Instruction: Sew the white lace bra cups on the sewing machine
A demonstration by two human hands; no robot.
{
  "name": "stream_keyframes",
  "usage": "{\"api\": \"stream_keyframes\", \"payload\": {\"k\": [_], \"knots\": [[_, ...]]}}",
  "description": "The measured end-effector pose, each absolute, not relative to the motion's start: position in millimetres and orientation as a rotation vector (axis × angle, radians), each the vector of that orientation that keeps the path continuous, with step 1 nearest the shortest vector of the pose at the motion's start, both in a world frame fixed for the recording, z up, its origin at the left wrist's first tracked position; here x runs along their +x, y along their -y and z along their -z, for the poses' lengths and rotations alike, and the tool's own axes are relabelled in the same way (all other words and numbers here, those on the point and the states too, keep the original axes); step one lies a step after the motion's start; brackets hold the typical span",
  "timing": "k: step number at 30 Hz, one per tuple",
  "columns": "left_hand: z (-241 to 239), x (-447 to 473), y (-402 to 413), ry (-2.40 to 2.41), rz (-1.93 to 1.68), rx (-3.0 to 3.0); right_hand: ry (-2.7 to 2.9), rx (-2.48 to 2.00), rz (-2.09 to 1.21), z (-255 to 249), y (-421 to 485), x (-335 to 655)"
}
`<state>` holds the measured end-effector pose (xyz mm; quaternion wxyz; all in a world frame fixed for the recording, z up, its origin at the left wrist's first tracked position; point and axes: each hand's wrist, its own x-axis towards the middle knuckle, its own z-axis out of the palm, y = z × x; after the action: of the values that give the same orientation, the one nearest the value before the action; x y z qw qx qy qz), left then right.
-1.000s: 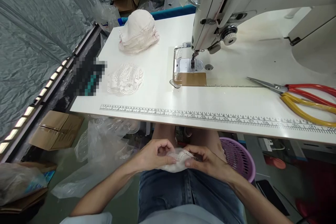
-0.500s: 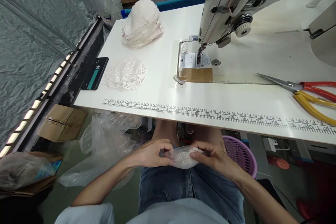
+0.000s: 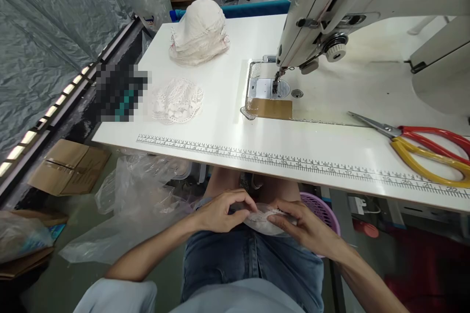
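Observation:
Over my lap, below the table's front edge, I hold a sheer white lace piece [image 3: 265, 224], rounded along its lower edge. My right hand [image 3: 303, 224] pinches its right side, thumb on top and fingers underneath. At the left end of the same piece, my left hand [image 3: 223, 211] has thumb and forefinger brought together on its edge; the exact grip is partly hidden. A flat white lace piece [image 3: 178, 101] lies on the table, and behind it sits a stack of cream cup-shaped fabric pieces [image 3: 201, 32].
A sewing machine [image 3: 312, 24] stands on the white table [image 3: 220, 127], which has a printed ruler along its front. Red-and-yellow scissors [image 3: 404, 137] lie at right. A pixelated dark phone [image 3: 123, 93] is at left. Below are a purple basket [image 3: 323, 210], plastic bags and a cardboard box [image 3: 69, 166].
The view has shifted slightly, moving the table's right side leftward. My left fingers have moved up along the lace piece's left edge, and the piece has turned a little. My right hand keeps its pinch.

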<state>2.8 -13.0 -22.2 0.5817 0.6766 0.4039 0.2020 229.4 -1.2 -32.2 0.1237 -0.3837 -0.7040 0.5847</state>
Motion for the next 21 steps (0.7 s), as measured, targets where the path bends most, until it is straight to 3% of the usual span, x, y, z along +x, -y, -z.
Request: {"api": "stream_keyframes", "payload": {"k": [14,21], "knots": [[44,3,3,-0.801,-0.470,1.399,2.025,-1.110,-1.798,35,-7,237],[53,-3,6,-0.810,-0.174,1.682,1.910,-1.098,-1.825,35,-10,239]]}}
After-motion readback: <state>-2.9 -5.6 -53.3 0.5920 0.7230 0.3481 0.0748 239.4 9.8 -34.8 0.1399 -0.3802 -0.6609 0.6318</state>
